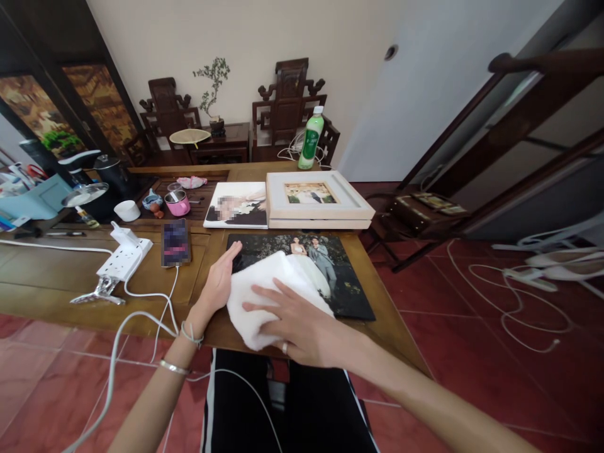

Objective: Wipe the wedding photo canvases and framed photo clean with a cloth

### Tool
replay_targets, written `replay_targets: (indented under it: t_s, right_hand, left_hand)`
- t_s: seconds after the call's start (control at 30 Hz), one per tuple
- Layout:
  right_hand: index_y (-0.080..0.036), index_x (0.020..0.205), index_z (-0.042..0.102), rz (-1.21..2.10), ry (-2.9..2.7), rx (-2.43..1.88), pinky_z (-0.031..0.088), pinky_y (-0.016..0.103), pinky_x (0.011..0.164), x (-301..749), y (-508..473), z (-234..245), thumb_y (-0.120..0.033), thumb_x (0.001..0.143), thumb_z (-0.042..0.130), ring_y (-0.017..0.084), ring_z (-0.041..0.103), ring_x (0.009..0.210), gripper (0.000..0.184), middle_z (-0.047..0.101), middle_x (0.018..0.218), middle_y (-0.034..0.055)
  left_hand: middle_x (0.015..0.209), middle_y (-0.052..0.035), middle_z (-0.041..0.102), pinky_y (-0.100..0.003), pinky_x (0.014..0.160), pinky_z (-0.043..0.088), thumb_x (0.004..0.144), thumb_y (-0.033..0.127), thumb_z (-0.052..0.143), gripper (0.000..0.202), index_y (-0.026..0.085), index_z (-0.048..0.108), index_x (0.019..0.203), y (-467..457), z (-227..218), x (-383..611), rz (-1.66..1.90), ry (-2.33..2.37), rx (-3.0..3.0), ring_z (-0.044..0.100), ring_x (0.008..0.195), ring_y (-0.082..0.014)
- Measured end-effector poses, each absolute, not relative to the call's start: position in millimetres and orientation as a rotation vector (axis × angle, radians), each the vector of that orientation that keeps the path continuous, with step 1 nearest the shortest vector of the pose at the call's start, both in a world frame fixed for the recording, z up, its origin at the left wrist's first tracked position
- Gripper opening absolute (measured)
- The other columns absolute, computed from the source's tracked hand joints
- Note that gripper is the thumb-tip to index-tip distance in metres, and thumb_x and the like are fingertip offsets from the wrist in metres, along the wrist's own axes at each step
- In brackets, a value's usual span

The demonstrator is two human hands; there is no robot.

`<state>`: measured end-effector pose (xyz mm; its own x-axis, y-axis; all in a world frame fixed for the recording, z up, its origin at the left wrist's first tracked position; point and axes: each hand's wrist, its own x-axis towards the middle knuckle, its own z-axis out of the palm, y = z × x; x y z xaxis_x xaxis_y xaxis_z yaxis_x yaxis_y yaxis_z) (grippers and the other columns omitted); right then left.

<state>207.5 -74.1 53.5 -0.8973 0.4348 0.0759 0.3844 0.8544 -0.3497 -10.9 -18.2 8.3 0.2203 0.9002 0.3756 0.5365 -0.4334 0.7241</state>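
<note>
My right hand point(302, 327) lies palm down on a bunched white towel point(255, 283), its fingers spread over the cloth and a ring on one of them. Under the towel is a dark photo panel point(352, 289) of a couple in wedding clothes; its lower left part is covered. At the panel's left edge my left hand point(221, 277) rests on its side, fingers stretched out and holding nothing. Whether it touches the towel, I cannot tell. A bracelet point(174, 367) and a pale band circle the left wrist.
Behind the panel lie a white photo book point(231, 217) and a boxed framed picture point(321, 217), with a green bottle point(310, 141) beyond. Leftward on the wooden table point(38, 270) are a phone point(176, 242), a power strip point(125, 258), a pink cup point(177, 204) and trailing white cables.
</note>
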Motion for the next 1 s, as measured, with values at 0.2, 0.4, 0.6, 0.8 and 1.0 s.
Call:
replay_targets:
  t_s: [0.2,0.4,0.6,0.8,1.0]
  right_hand:
    - [-0.022,0.106,0.063,0.446,-2.717,-0.848,0.02,0.049,0.114,240.4,-71.6,51.2,-0.009,0.083,0.046,0.023,0.031,0.137,0.032,0.052,0.136,0.0082]
    - [-0.02,0.116,0.059,0.448,-2.479,-1.219,0.034,0.05,0.105,232.3,-19.5,46.9,-0.024,0.092,0.041,0.03,0.041,0.13,0.031,0.057,0.13,0.012]
    - [-0.021,0.126,0.054,0.536,-2.433,-1.192,0.039,0.038,0.099,175.0,34.7,57.2,-0.037,0.096,0.036,0.027,0.051,0.121,0.038,0.056,0.134,0.0067]
    - [-0.023,0.121,0.057,0.564,-2.461,-1.159,0.04,0.039,0.097,153.5,46.7,58.5,-0.034,0.095,0.04,0.028,0.054,0.116,0.033,0.061,0.128,0.0054]
    - [-0.025,0.129,0.051,0.562,-2.436,-1.296,0.038,0.045,0.1,206.5,28.9,47.1,-0.033,0.094,0.037,0.03,0.049,0.122,0.039,0.054,0.136,0.0043]
  left_hand:
    - [0.142,-0.012,0.046,-0.037,0.117,0.025,0.099,0.04,0.021,0.055,0.008,0.05,0.132,-15.2,6.8,-8.7,0.923,1.387,2.139,0.035,0.138,-0.0188]
    - [0.141,-0.0119,0.048,-0.041,0.116,0.026,0.098,0.037,0.026,0.051,0.008,0.051,0.131,-12.1,0.2,-9.5,0.883,1.402,2.181,0.034,0.138,-0.0206]
    - [0.14,-0.0117,0.049,-0.039,0.115,0.028,0.098,0.035,0.028,0.048,0.009,0.055,0.128,-11.9,1.9,-9.4,0.911,1.397,2.205,0.04,0.135,-0.0202]
    - [0.135,-0.0125,0.055,-0.039,0.113,0.032,0.098,0.033,0.028,0.047,0.009,0.057,0.125,-12.1,3.9,-8.5,0.911,1.364,2.231,0.046,0.13,-0.0206]
    - [0.139,-0.0142,0.05,-0.04,0.115,0.029,0.098,0.033,0.029,0.048,0.006,0.056,0.126,-11.7,0.5,-9.6,0.893,1.39,2.2,0.041,0.134,-0.0205]
